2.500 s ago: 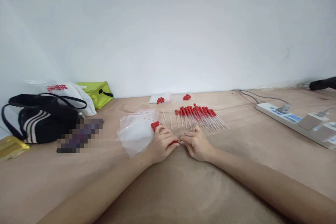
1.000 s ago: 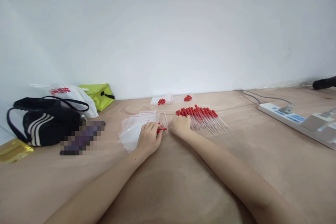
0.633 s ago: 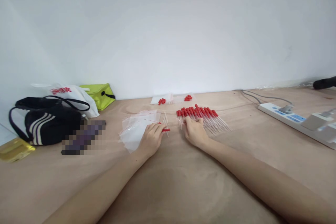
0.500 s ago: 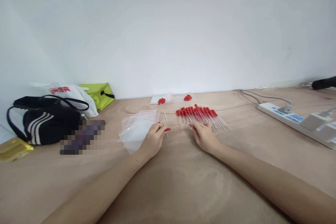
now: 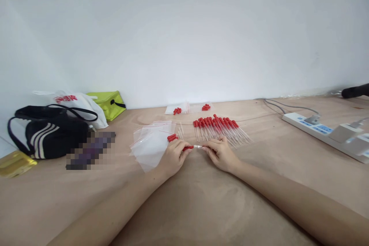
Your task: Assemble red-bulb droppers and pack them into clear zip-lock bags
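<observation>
My left hand [image 5: 174,157] pinches a red rubber bulb [image 5: 188,148] between thumb and fingers. From the other side my right hand [image 5: 219,153] grips a clear dropper tube [image 5: 197,146], its end meeting the bulb's mouth; whether it is inside cannot be made out. Just beyond the left fingers lie loose red bulbs [image 5: 172,137] and a few bare tubes [image 5: 180,130]. Past my right hand, several droppers with red bulbs [image 5: 216,123] lie side by side in a row. Clear zip bags [image 5: 150,144] are fanned out left of my left hand.
Two small bags with red bulbs [image 5: 177,110] lie near the wall. At left stand a black bag [image 5: 49,134], a white plastic bag [image 5: 96,113] and a lime-green bag [image 5: 111,109]. A white power strip [image 5: 305,125] with plugs runs along the right.
Both hands have come together in the middle. The left hand has brought a red bulb rightward and the right hand a tube leftward, so their ends now meet.
</observation>
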`<state>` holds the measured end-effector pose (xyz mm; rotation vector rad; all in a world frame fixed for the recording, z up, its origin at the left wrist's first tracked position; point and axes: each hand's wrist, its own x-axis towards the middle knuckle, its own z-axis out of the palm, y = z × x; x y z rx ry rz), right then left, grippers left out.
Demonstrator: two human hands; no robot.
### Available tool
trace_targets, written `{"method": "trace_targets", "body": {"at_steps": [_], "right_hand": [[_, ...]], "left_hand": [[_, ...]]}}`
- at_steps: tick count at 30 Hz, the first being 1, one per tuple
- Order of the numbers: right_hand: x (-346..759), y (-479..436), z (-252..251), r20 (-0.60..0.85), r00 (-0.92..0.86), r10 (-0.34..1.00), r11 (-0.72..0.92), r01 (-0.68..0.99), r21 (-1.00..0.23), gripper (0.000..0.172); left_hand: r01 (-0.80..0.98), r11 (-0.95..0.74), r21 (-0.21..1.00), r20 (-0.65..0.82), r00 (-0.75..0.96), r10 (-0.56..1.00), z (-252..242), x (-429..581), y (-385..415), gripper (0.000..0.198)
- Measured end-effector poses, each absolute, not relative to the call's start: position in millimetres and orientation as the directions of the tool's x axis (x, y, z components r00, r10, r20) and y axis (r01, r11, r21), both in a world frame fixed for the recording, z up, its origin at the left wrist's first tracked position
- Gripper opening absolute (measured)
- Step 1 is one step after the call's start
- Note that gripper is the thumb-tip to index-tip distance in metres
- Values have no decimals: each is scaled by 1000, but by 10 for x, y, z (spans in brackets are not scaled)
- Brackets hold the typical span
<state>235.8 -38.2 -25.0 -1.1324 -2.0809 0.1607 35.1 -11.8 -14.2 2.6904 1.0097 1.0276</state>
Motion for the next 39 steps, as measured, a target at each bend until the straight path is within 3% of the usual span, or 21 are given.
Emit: {"method": "trace_targets", "body": {"at_steps": [9, 13, 17, 28, 35, 39], "right_hand": [[2380, -340, -235, 509, -417, 753, 637, 656, -405, 23], [2393, -338, -208, 474, -496, 728, 664, 683, -304, 22], [2343, -367, -196, 495, -456, 739, 618, 751, -231, 21], [2225, -441, -184, 467, -459, 755, 615, 743, -264, 22], [2203, -420, -198, 448, -444, 776, 608, 716, -343, 22], [2208, -397, -115, 447, -491, 748, 635, 725, -266, 23]], "left_hand": [[455, -757, 469, 527, 543, 654, -99, 419, -188, 8], [434, -787, 438, 516, 596, 616, -108, 416, -200, 12], [469, -794, 386, 551, 573, 606, -115, 418, -206, 15], [455, -851, 263, 552, 652, 520, -111, 420, -244, 20], [437, -859, 268, 570, 647, 507, -108, 418, -215, 18], [428, -851, 304, 588, 619, 521, -63, 403, -170, 14]]}}
